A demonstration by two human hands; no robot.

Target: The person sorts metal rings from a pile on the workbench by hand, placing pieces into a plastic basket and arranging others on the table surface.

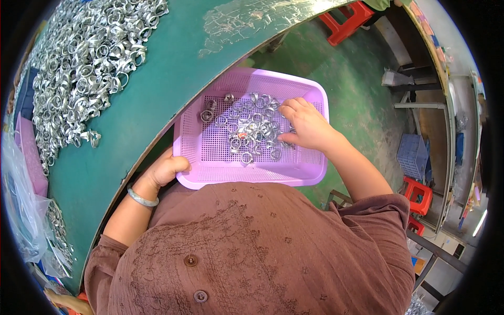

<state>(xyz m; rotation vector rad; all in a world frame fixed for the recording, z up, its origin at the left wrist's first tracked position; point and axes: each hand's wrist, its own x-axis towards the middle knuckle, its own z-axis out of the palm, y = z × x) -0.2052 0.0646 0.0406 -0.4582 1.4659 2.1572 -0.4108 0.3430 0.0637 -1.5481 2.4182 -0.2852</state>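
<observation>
A light purple plastic basket (299, 174) with mesh sides and bottom is in front of my body, beside the table edge. Small silvery metal rings (254, 128) lie scattered on its bottom, mostly toward the middle. My left hand (169, 169) is closed on the basket's near left corner, the thumb over the rim and the other fingers hidden. Inside the basket's right side, my right hand (311, 126) hovers over the rings, thumb and fingers apart. Nothing shows held between them, though part of the palm is hidden.
On my left curves a green table (157, 79) with a large heap of metal rings (86, 68). A clear plastic bag (23, 199) and a pink container (31, 152) sit at its far left. Across the floor are a red stool (349, 22), another red stool (418, 194) and a blue crate (412, 155).
</observation>
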